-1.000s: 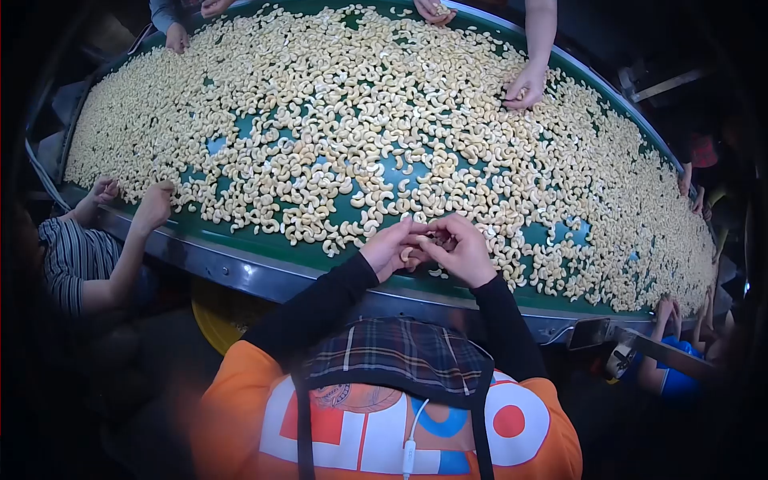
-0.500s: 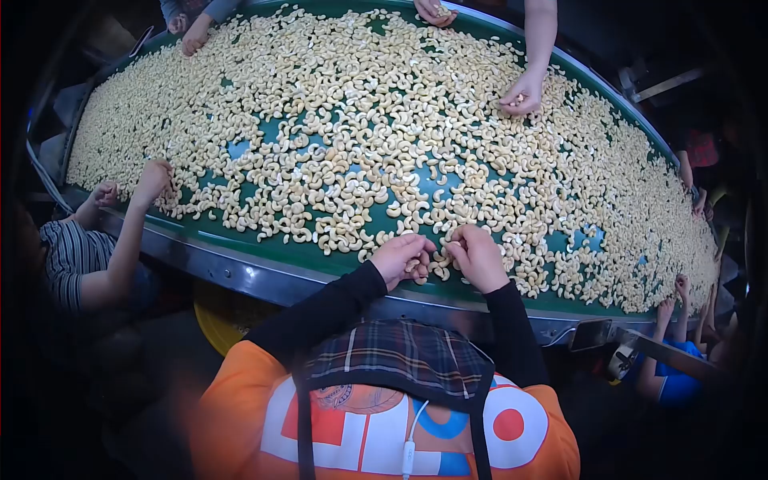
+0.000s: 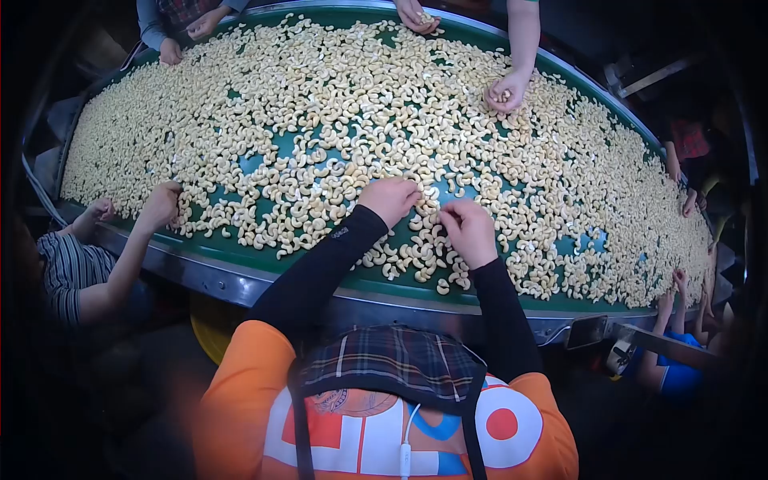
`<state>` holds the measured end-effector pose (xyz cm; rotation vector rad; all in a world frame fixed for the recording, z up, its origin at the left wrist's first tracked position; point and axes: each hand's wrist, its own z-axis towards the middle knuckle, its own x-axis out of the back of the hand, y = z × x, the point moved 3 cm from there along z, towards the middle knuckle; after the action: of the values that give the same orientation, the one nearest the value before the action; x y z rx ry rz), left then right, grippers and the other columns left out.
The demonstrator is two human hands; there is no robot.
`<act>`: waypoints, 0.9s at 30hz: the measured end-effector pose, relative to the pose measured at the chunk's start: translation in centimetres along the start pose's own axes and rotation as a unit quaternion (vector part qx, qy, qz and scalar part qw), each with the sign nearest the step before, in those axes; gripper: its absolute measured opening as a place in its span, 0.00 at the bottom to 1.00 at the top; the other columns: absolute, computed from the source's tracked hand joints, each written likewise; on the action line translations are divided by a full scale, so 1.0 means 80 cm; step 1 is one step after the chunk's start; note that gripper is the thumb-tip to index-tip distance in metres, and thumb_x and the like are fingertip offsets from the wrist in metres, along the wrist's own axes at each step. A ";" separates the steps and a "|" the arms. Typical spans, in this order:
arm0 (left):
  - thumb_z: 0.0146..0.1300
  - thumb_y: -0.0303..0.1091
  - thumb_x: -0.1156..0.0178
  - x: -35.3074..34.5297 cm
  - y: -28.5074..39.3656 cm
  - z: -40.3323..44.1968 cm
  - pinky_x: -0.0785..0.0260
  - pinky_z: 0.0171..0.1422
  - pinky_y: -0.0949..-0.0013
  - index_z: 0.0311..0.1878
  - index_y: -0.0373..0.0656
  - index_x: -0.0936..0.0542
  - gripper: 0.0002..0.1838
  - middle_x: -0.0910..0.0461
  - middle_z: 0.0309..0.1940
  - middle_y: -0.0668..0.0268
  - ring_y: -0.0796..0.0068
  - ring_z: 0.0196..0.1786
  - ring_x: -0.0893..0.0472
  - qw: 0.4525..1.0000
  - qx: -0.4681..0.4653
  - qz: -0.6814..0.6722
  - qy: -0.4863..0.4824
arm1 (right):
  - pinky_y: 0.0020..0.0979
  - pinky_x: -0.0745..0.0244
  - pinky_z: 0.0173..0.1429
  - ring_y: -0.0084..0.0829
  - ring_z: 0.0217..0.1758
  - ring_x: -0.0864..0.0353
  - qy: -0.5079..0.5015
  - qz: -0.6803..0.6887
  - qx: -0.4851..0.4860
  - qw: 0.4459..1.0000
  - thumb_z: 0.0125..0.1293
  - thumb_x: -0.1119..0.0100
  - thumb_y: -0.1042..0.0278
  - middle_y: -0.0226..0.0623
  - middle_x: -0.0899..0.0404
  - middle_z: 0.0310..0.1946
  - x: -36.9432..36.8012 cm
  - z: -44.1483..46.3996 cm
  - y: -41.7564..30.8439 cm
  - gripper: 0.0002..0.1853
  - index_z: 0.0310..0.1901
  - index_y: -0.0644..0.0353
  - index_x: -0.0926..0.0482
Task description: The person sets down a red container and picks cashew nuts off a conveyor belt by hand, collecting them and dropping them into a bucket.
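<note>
Pale curved cashew nuts [image 3: 336, 104] lie spread over a green belt [image 3: 240, 250]. My left hand [image 3: 390, 199] is over the nuts near the middle, its fingers curled together at their tips; whatever they hold is too small to name. Just to its right, my right hand [image 3: 470, 232] is held low at the nuts with thumb and forefinger brought together; I cannot make out anything between them. The two hands are apart, with nuts between and below them.
A co-worker's hand [image 3: 507, 90] holds nuts across the belt, beside another [image 3: 418, 16]. More people's hands work at the far left, near left [image 3: 162, 205] and right. A metal rail [image 3: 232, 284] edges the belt; a yellow container [image 3: 206, 330] is below it.
My left hand has moved up and forward over the nuts, and my right hand slightly forward. Both were close together near the belt's edge. The nuts on the belt have shifted.
</note>
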<state>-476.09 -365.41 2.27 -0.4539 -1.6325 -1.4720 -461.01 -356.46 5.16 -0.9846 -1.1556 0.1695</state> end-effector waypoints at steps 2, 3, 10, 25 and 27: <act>0.58 0.38 0.44 -0.008 -0.006 0.003 0.30 0.36 0.62 0.35 0.45 0.20 0.09 0.22 0.28 0.62 0.60 0.31 0.22 0.996 -0.046 0.082 -0.008 | 0.35 0.29 0.36 0.41 0.32 0.24 0.138 -0.042 0.037 0.989 0.52 0.38 0.71 0.40 0.24 0.26 0.003 0.028 0.014 0.05 0.30 0.60 0.22; 0.58 0.38 0.44 -0.008 -0.009 0.003 0.30 0.36 0.62 0.35 0.45 0.20 0.09 0.22 0.28 0.62 0.60 0.31 0.22 0.995 -0.049 0.082 -0.008 | 0.35 0.29 0.36 0.41 0.32 0.24 0.141 -0.043 0.036 0.988 0.52 0.38 0.71 0.40 0.24 0.26 -0.001 0.033 0.022 0.05 0.30 0.60 0.22; 0.59 0.39 0.45 0.014 -0.023 -0.013 0.29 0.34 0.65 0.35 0.44 0.20 0.10 0.22 0.27 0.64 0.65 0.29 0.21 0.997 -0.071 -0.003 -0.028 | 0.38 0.27 0.39 0.42 0.34 0.23 -0.024 -0.168 -0.060 0.984 0.48 0.42 0.77 0.41 0.24 0.26 -0.011 0.042 0.021 0.06 0.30 0.61 0.23; 0.69 0.45 0.51 0.039 -0.067 -0.041 0.51 0.16 0.81 0.32 0.43 0.28 0.16 0.35 0.15 0.76 0.87 0.14 0.38 0.720 0.300 -0.599 -0.181 | 0.39 0.26 0.39 0.43 0.32 0.22 0.080 -0.081 -0.006 0.993 0.49 0.45 0.76 0.41 0.22 0.27 -0.004 0.090 0.008 0.06 0.30 0.62 0.22; 0.69 0.45 0.51 0.038 -0.068 -0.054 0.51 0.16 0.81 0.31 0.43 0.28 0.16 0.35 0.15 0.75 0.86 0.14 0.38 0.702 0.317 -0.611 -0.185 | 0.39 0.26 0.40 0.43 0.33 0.22 0.108 -0.020 -0.047 0.993 0.49 0.45 0.75 0.42 0.22 0.28 -0.005 0.098 0.009 0.05 0.30 0.62 0.22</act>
<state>-480.36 -371.53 0.99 1.0228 -2.8573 -1.4937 -467.36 -351.86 4.82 -1.0344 -0.9899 -0.0241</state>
